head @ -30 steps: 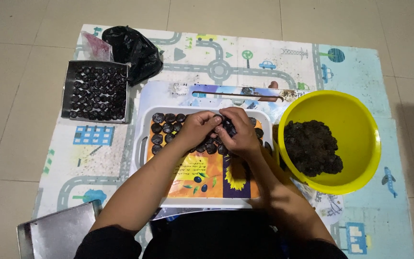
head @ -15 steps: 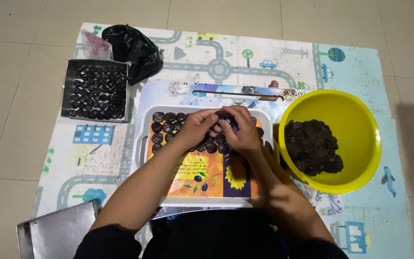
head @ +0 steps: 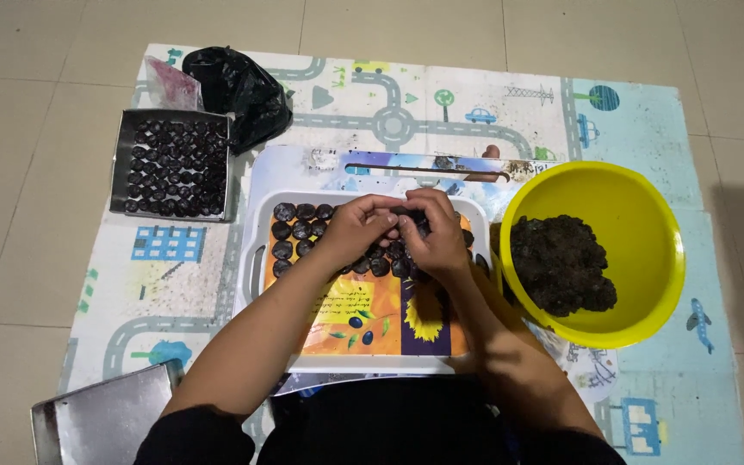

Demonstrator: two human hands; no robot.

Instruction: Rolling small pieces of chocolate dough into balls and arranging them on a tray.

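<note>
Two hands are meeting over one white tray (head: 253,258): the left hand (head: 356,231) and right hand (head: 434,234) are pressing fingertips together, fingers clamped on a small dark ball (head: 399,213) between them. Rows of balls (head: 296,231) are lying on the tray's colourful liner, dark, roundish and matte; hands are hiding some, so I cannot count them. One yellow bowl (head: 647,224) is holding a dark lump (head: 561,263). Two metal trays are lying on the mat (head: 475,95): one full (head: 119,164), one bare (head: 105,422). One black bag (head: 243,90) is sitting beyond.
</note>
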